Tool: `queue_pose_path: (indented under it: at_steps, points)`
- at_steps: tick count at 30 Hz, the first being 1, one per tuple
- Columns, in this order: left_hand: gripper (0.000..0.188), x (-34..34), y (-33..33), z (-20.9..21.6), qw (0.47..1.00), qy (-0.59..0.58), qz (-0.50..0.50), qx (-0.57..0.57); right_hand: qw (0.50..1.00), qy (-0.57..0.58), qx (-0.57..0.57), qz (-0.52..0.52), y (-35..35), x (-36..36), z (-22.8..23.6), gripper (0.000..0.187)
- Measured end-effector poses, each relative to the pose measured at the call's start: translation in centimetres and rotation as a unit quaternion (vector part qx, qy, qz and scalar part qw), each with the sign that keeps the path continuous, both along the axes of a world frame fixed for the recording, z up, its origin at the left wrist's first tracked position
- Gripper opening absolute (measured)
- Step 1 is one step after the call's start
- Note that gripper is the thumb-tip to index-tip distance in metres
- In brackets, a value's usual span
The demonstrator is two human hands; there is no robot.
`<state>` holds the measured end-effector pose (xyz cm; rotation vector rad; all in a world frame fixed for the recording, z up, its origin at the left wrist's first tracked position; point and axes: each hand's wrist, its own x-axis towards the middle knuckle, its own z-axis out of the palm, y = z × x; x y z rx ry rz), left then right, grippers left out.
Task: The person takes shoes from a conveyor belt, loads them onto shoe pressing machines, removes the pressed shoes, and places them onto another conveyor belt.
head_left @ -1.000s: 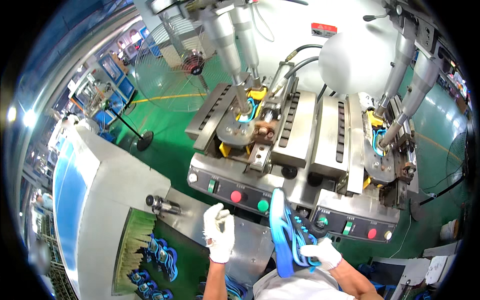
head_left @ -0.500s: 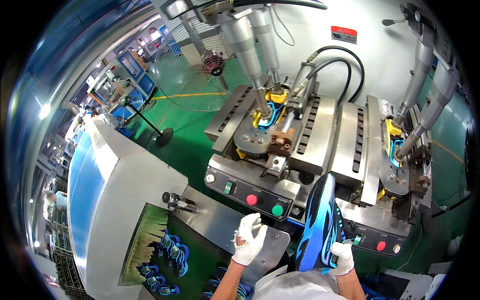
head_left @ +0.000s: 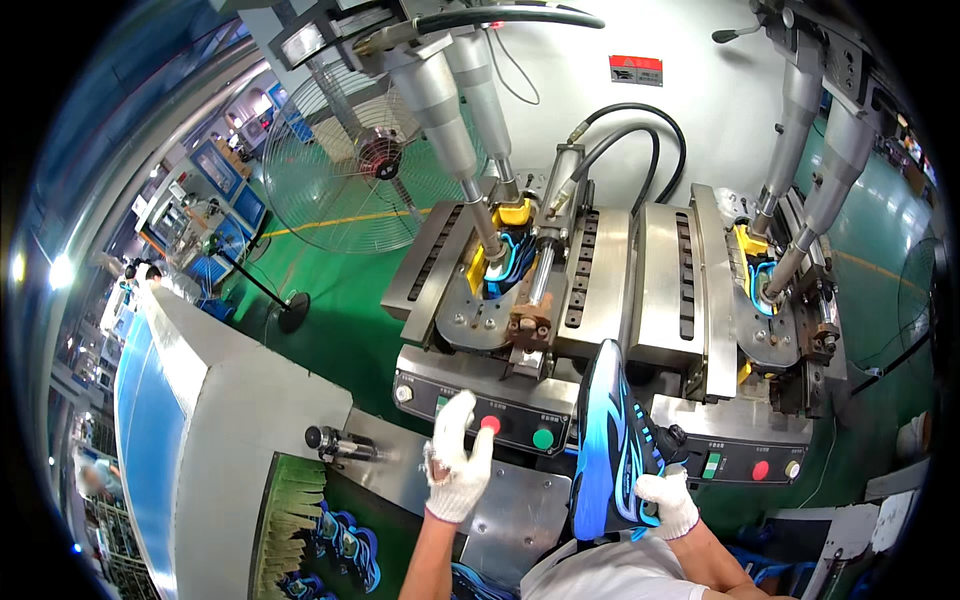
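My right hand [head_left: 668, 500], in a white knit glove, grips a blue and black sports shoe [head_left: 605, 455] near its heel end. The shoe stands nearly upright, toe upward, its blue sole side turned left. My left hand [head_left: 458, 462], gloved alike with a hole in the glove, is empty with fingers stretched upward and thumb apart. It is at the left control panel [head_left: 420, 395], beside the red button [head_left: 490, 424]; I cannot tell whether it touches. Right of that is a green button [head_left: 543, 438]. Above the panel, the left press station [head_left: 475, 318] holds blue and black shoe material between yellow pads.
A matching right press station [head_left: 770, 335] stands beyond the shoe. At left are a grey-white housing [head_left: 260, 390] with a blue belt, a bristle-edged opening with several blue shoes [head_left: 350, 550], and a metal knob [head_left: 335, 443]. A fan [head_left: 380, 155] stands behind.
My left hand has moved forward and left to the control panel, fingers straightening. The shoe stays in my right hand, a little more upright. The whole view has shifted slightly.
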<state>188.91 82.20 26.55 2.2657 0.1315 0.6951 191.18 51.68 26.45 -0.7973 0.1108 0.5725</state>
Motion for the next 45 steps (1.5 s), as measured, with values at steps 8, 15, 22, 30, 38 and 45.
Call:
queue_pose_path:
  at_steps: [8,15,22,30,38,45]
  points:
    - [0.049,19.7,6.9,-4.4,0.978,0.011,-0.086,0.187,0.988,-0.05,-0.144,-0.005,-1.3,1.1,-0.1,0.065]
    - [0.087,33.7,6.3,-9.5,0.978,0.115,0.011,0.171,0.945,0.15,-0.273,0.103,-6.0,-1.5,-2.7,0.068]
    - [0.069,40.0,8.5,-6.7,0.945,0.246,0.044,0.211,0.937,0.144,-0.316,0.03,-4.7,0.2,-1.2,0.061]
    - [0.065,22.5,8.1,3.2,0.992,0.018,0.081,0.094,0.965,0.05,-0.253,-0.051,2.4,6.1,0.5,0.045]
    - [0.063,-5.7,7.3,-6.1,0.963,0.073,0.258,-0.032,0.99,-0.064,-0.116,0.044,24.8,26.0,-0.6,0.019]
    - [0.053,-17.6,-1.1,-17.7,0.822,0.302,0.469,-0.109,0.58,-0.305,-0.755,0.015,31.6,44.7,-16.2,0.014]
